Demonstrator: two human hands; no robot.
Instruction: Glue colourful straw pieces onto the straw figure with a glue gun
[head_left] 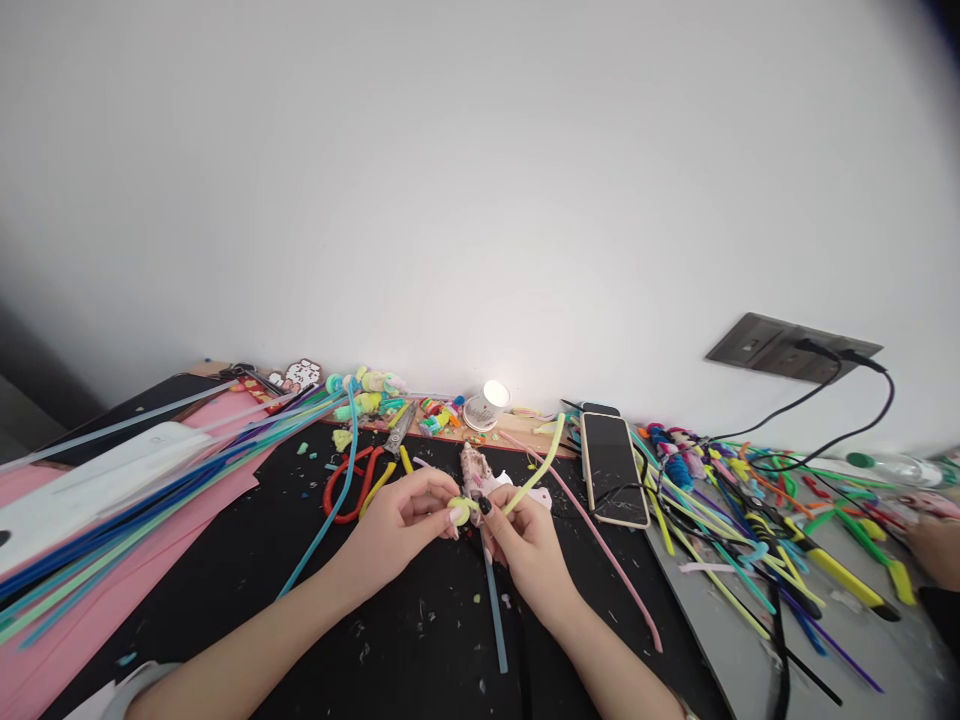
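Observation:
Above the black table top, my left hand (424, 515) pinches the small coiled end of a pale yellow-green pipe cleaner (549, 458) between thumb and fingers. My right hand (531, 540) grips the same pipe cleaner close to the coil, and its free length sticks up to the right past the knuckles. Just behind the fingers is a pinkish, patterned object (474, 462), partly hidden. A blue-grey stick (496, 620) lies below my right hand. Red-handled scissors (351, 490) and pliers (400, 430) with yellow grips lie beyond my left hand.
A lit white cup (487, 408) stands by the wall. Right of my hands are a pink pipe cleaner (611, 560) and a phone (616, 465). Long pipe cleaners (187, 510) cover pink sheets at left. A co-worker's hand (937, 550) is at the cluttered grey table, far right.

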